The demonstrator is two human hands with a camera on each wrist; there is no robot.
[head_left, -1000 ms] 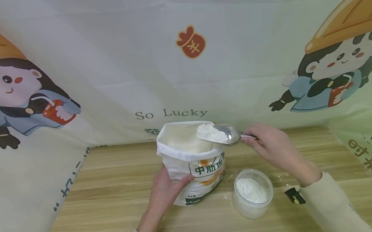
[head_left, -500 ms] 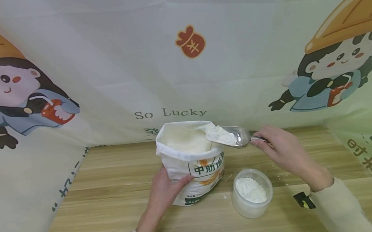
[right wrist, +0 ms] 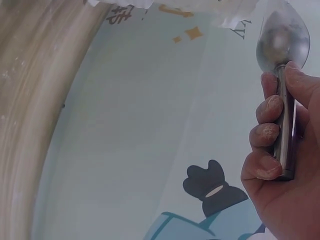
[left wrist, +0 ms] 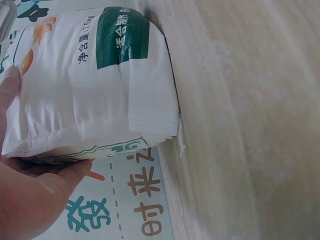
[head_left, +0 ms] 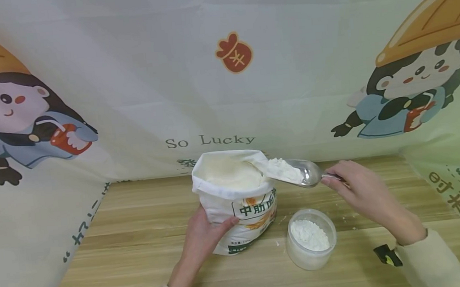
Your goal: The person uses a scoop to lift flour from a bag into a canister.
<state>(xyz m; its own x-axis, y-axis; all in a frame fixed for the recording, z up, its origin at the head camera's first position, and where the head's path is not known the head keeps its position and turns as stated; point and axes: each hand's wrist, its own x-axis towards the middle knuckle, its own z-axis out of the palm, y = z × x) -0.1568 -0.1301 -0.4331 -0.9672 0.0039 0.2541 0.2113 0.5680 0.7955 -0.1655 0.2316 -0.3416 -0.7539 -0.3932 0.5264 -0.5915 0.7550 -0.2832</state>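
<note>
An upright white flour bag (head_left: 219,207) with its top rolled open stands on the table, flour visible inside. My left hand (head_left: 205,235) grips its lower left side, thumb across the front; in the left wrist view the fingers (left wrist: 75,172) go round behind the bag. My right hand (head_left: 361,191) holds a metal scoop (head_left: 310,173) by its handle, several fingers curled round it in the right wrist view. White flour (head_left: 285,170) heaps in the scoop, whose tip is over the bag's right rim. A clear round tub (head_left: 310,261) with flour inside stands right of the bag.
Specks of flour lie on the wood-grain table (head_left: 132,245) around the tub. A printed cloth (head_left: 148,78) rises behind and at both sides, close behind the bag.
My right hand has moved right and slightly down, drawing the loaded scoop from over the bag's mouth out to its right rim. The left hand, bag and tub have stayed put.
</note>
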